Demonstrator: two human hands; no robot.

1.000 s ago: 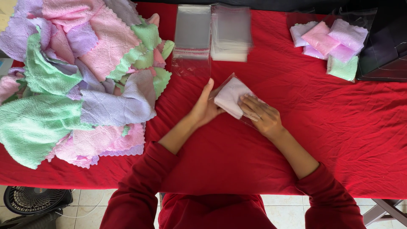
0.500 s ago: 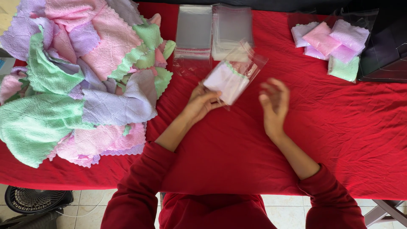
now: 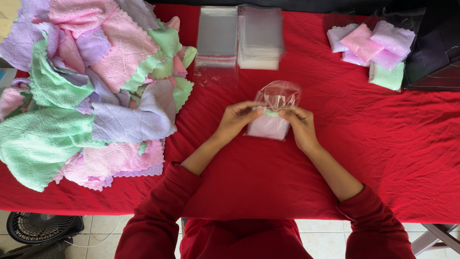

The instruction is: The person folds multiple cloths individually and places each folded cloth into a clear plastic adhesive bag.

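Observation:
A clear plastic bag (image 3: 274, 111) with a folded pale pink cloth inside rests on the red tablecloth (image 3: 373, 139) at the middle. My left hand (image 3: 238, 117) pinches the bag's left side near its open top. My right hand (image 3: 298, 123) pinches the right side. The top flap of the bag (image 3: 280, 92) bulges up beyond my fingers. A thin green strip shows between my fingertips.
A big heap of pink, green and lilac cloths (image 3: 91, 91) covers the left of the table. Two stacks of clear bags (image 3: 239, 36) lie at the back middle. Several bagged cloths (image 3: 371, 50) lie at the back right beside a dark box (image 3: 433, 62). A fan (image 3: 40, 228) stands on the floor.
The bagged cloth was held up by my left hand alone with my right hand apart. Now it lies lower, nearer me, with both hands pinching its top.

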